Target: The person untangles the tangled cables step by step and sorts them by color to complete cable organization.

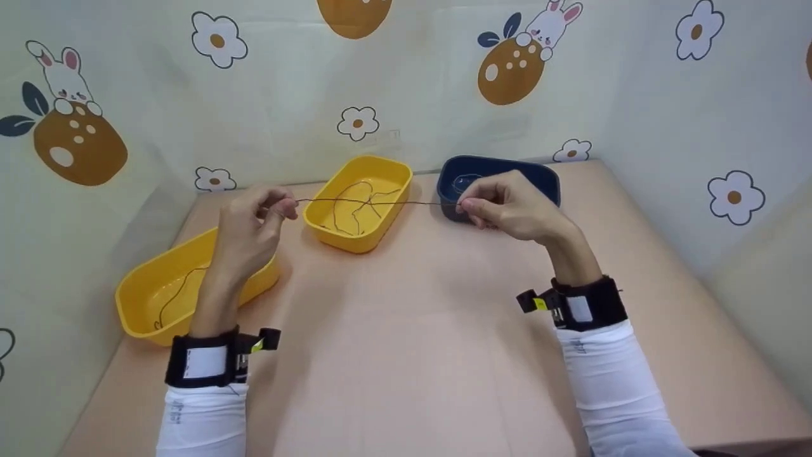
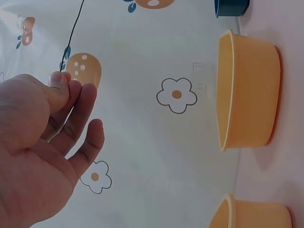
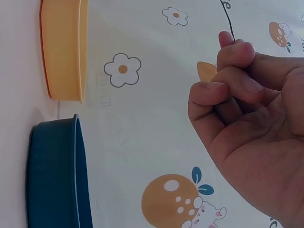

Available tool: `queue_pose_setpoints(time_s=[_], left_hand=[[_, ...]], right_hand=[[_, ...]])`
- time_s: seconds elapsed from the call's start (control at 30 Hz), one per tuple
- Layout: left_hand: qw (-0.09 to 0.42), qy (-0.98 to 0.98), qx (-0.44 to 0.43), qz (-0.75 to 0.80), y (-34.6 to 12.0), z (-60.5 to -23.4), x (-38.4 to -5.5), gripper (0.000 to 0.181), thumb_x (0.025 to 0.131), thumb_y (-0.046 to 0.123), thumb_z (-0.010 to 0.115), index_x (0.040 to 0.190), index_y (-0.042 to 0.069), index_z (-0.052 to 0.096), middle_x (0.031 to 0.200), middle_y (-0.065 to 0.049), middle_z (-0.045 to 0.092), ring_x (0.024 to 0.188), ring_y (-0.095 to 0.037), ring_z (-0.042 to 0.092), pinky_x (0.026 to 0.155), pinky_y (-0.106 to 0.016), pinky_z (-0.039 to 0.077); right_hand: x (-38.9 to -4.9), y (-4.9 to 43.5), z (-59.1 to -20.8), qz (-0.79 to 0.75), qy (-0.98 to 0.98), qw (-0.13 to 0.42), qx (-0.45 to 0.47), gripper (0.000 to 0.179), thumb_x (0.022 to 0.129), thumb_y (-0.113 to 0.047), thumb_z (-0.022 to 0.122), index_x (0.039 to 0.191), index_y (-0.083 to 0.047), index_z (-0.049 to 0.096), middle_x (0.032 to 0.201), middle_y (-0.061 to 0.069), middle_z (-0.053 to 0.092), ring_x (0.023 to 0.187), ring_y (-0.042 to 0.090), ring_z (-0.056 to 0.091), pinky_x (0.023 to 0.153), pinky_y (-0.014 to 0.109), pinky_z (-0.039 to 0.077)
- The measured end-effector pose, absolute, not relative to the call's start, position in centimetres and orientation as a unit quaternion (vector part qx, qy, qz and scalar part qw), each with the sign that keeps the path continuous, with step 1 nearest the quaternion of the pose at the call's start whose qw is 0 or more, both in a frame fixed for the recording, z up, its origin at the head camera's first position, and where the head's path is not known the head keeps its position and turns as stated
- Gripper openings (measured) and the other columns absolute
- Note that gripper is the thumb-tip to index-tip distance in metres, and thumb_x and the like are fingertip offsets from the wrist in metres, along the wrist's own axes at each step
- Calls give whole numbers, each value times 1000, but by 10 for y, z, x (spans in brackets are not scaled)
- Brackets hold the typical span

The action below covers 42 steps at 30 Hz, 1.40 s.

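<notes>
A thin dark wire (image 1: 412, 202) stretches nearly straight between my two hands, above the table. My left hand (image 1: 247, 231) pinches one end between thumb and fingertips. At the other end my right hand (image 1: 517, 206) pinches the wire with thumb and forefinger. In the left wrist view the wire (image 2: 72, 35) rises from the fingertips, the other fingers loosely bent. The right wrist view shows the wire (image 3: 229, 21) leaving the pinch, with the remaining fingers curled. Behind the wire stands a yellow bin (image 1: 355, 244) with several thin dark wires inside.
A second yellow bin (image 1: 143, 320) at the left, partly behind my left forearm, holds a dark wire. A dark blue bin (image 1: 501, 164) stands at the back right behind my right hand, with a thin loop inside. Patterned sheets (image 1: 431, 95) rise around the peach tabletop (image 1: 406, 355).
</notes>
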State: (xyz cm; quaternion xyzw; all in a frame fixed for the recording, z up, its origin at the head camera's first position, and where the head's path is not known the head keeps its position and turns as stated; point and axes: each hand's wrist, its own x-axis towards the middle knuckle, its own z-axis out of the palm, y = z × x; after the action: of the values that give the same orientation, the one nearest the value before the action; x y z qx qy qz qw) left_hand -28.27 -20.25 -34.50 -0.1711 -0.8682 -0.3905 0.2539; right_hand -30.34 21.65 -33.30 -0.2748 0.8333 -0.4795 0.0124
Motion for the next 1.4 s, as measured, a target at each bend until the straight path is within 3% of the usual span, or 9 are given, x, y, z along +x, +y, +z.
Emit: queue_pose_setpoints(time_s=[0.13, 0.33, 0.47, 0.63, 0.87, 1.07, 1.23, 1.4], left_hand=[[241, -875, -158, -390, -212, -347, -274, 14, 112, 7, 69, 109, -4, 75, 96, -19, 79, 82, 1, 63, 74, -7, 50], [226, -890, -135, -373, -223, -352, -262, 19, 113, 14, 68, 111, -2, 77, 93, -17, 77, 79, -16, 61, 66, -11, 45], [222, -899, -121, -358, -237, -353, -255, 21, 114, 17, 69, 114, -1, 79, 95, -17, 80, 82, -23, 61, 69, -8, 45], [217, -906, -96, -350, -268, -352, -246, 25, 115, 21, 67, 120, -1, 79, 104, -20, 80, 89, -22, 66, 75, -2, 48], [212, -923, -17, -319, -312, -356, -238, 31, 118, 26, 63, 126, 0, 78, 105, -20, 77, 90, -26, 64, 69, -3, 45], [165, -940, 64, -291, -341, -360, -230, 36, 118, 27, 61, 137, -1, 75, 117, -25, 76, 102, -35, 67, 71, 1, 41], [131, -950, 104, -265, -361, -367, -223, 35, 117, 23, 61, 135, -5, 72, 122, -31, 74, 102, -41, 69, 75, -17, 52], [83, -955, 133, -252, -371, -371, -219, 27, 112, 14, 62, 122, -9, 72, 112, -31, 71, 91, -38, 66, 67, -26, 53]], right_hand=[[-303, 202, -333, -475, 838, -43, -267, 16, 112, -11, 70, 102, -4, 81, 72, 0, 62, 64, 12, 55, 56, 21, 41], [-301, 171, -340, -452, 847, -154, -234, 14, 112, -11, 70, 103, -4, 79, 74, 10, 69, 65, 17, 61, 58, 19, 47], [-303, 146, -347, -449, 846, -183, -224, 16, 111, -15, 74, 102, -3, 78, 75, 13, 76, 62, 16, 62, 56, 17, 47], [-312, 113, -355, -451, 846, -157, -238, 16, 111, -14, 74, 102, -4, 82, 77, 11, 78, 60, 14, 61, 53, 18, 43], [-318, 56, -360, -466, 844, -55, -262, 19, 111, -1, 68, 126, 4, 77, 103, 18, 82, 84, 26, 79, 72, 20, 65], [-321, 2, -368, -474, 837, -17, -272, 16, 111, -2, 69, 123, 6, 77, 110, 19, 83, 89, 26, 83, 76, 23, 69], [-324, -41, -378, -415, 852, -47, -314, 18, 113, -6, 68, 116, 1, 83, 105, 15, 85, 88, 23, 81, 78, 23, 67], [-325, -78, -388, -371, 861, -49, -345, 20, 113, -9, 68, 118, -2, 86, 113, 13, 87, 96, 20, 81, 85, 24, 66]])
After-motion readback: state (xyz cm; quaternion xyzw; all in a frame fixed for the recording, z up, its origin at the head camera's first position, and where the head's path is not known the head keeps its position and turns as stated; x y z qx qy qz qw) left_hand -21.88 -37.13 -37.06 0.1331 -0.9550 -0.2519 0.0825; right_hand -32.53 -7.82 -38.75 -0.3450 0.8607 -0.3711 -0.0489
